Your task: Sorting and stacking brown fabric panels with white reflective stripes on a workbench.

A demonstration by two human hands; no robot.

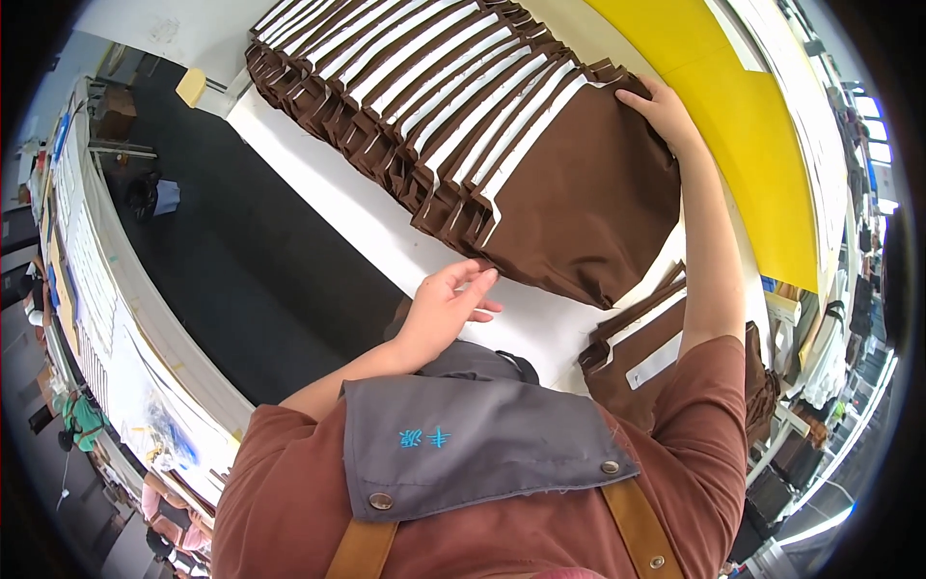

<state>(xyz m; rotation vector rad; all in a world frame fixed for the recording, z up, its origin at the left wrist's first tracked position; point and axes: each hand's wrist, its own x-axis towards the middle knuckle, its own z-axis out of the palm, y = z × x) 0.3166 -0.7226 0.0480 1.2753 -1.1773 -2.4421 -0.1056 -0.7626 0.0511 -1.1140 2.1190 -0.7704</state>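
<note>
- Blue embroidered characters marked the grey apron bib (521,434).
- The brown fabric piece (588,193) lay at its row's near end.
- Left hand (449,309) met its lower edge, right hand (664,111) its upper corner; I couldn't tell whether either gripped.

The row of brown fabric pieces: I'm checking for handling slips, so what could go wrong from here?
The row of brown fabric pieces overlaps closely; with the right hand on the far edge of the nearest piece, a tug might drag its neighbours askew. That piece is rumpled toward its near end, so pressing there could set creases. The right sleeve appears close to the smaller brown stack and might nudge it out of line.
</note>
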